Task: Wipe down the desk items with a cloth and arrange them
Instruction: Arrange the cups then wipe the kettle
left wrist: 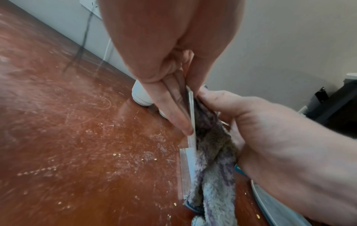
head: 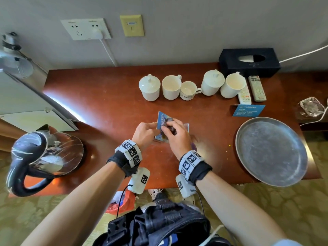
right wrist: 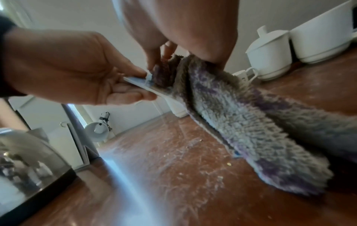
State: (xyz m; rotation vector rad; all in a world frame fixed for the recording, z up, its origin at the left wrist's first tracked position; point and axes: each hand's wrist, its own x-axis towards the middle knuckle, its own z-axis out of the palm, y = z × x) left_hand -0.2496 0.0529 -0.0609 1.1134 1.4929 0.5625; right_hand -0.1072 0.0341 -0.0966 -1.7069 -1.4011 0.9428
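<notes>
1. Both forearms, banded with black-and-white marker wristbands, reach over the near edge of the reddish-brown wooden desk (head: 110,96).
2. Above the middle of the desk, the left hand (head: 144,133) holds a thin blue printed card in a clear stiff sleeve (head: 160,119); its fingers (left wrist: 173,113) lie straight and pressed together along one face, thumb on the other, pinching the card by its edge.
3. On the card's printed face, the right hand (head: 174,134) presses a fluffy grey-and-purple cloth (right wrist: 251,122), its fingers curled round the bunched top while the loose end hangs down.
4. Judged from its look, the card is light, flat and stiff but bendable, and the glossy sleeve may be slippery; an edge grip with support behind the wiped face suits it.
5. Soft and limp, the cloth needs bunching to press firmly.
6. White ceramic cups (head: 171,87), two remotes (head: 257,87) and a round metal tray (head: 271,150) sit well apart from the hands.
</notes>
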